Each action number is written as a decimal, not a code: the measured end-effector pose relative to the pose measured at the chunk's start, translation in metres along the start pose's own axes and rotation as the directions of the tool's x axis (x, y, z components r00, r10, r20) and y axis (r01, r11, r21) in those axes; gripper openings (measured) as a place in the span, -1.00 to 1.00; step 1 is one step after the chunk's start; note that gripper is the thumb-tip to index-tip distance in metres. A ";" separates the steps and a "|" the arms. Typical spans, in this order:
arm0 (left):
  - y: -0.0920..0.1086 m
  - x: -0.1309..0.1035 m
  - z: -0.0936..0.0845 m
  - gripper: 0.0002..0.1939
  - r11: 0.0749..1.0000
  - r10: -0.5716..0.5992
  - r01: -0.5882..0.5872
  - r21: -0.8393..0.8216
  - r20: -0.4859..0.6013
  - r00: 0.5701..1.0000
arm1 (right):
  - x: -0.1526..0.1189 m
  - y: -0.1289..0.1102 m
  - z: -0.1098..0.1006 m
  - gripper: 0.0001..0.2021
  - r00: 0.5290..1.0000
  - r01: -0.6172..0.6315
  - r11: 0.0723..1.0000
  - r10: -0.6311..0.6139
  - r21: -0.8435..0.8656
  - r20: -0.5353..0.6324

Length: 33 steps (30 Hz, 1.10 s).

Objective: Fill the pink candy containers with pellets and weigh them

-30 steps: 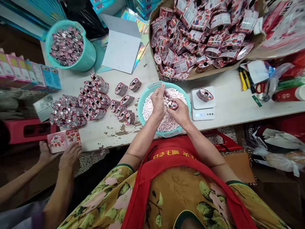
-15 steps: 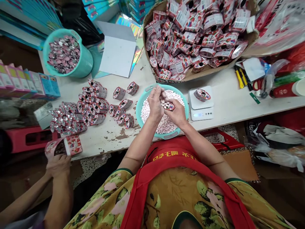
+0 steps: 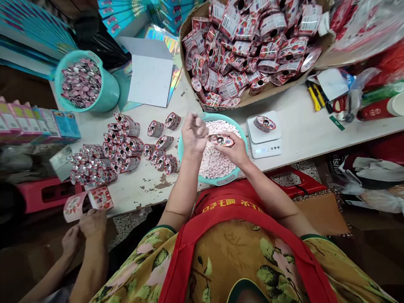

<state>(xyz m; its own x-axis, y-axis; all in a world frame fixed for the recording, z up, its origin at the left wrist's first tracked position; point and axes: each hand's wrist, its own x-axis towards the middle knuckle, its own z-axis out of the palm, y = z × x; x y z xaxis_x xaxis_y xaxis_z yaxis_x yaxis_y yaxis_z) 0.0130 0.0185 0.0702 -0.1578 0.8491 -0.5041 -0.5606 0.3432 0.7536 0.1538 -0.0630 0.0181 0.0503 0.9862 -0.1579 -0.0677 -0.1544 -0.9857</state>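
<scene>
One small tin (image 3: 221, 140) pinched at its edge in right hand (image 3: 235, 149), above candy bowl (image 3: 189, 130); left hand (image 3: 194, 134) loosely curled, blurred, contents unclear. Probably light, stiff, slick; best gripped by the sides.

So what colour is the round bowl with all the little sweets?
The round plastic bowl is teal, clearest in the head view.

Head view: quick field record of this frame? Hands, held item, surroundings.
left hand: raised over the teal basin, fingers curled, blurred; contents unclear
right hand: holds a small strawberry-print container over the basin
basin contents: pale pink candies
scale: right of the basin, one container on it
table left: cluster of like containers; teal bucket of foil lids
table back: cardboard box heaped with containers
co-worker: hands hold a strawberry-print carton, lower left
</scene>
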 end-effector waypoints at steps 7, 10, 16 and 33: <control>-0.020 0.030 -0.064 -0.86 0.868 -0.296 0.298 0.397 -0.068 0.953 | -0.052 -0.010 -0.032 -0.52 0.983 -0.120 0.991 0.111 0.056 0.143; -0.031 0.026 -0.069 -0.90 0.573 -0.238 0.019 0.819 0.145 0.960 | -0.072 -0.011 -0.047 -0.53 0.986 -0.140 0.988 0.134 0.058 0.095; -0.060 0.026 0.019 -0.89 0.099 -0.263 -0.617 0.780 0.619 0.740 | -0.091 0.000 -0.092 -0.51 0.965 -0.229 0.971 0.235 0.064 -0.118; -0.140 0.059 0.113 -0.77 0.395 -0.188 -0.571 0.720 0.672 0.717 | -0.094 0.040 -0.185 -0.46 0.787 -0.247 0.965 0.254 0.089 -0.562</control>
<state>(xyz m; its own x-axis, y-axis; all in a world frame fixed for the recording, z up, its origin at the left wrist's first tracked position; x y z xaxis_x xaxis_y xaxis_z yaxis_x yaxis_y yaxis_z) 0.1740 0.0656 -0.0176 0.5379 0.8139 -0.2195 0.4538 -0.0602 0.8891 0.3303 -0.1727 -0.0173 0.5827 0.7032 -0.4075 -0.1665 -0.3875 -0.9067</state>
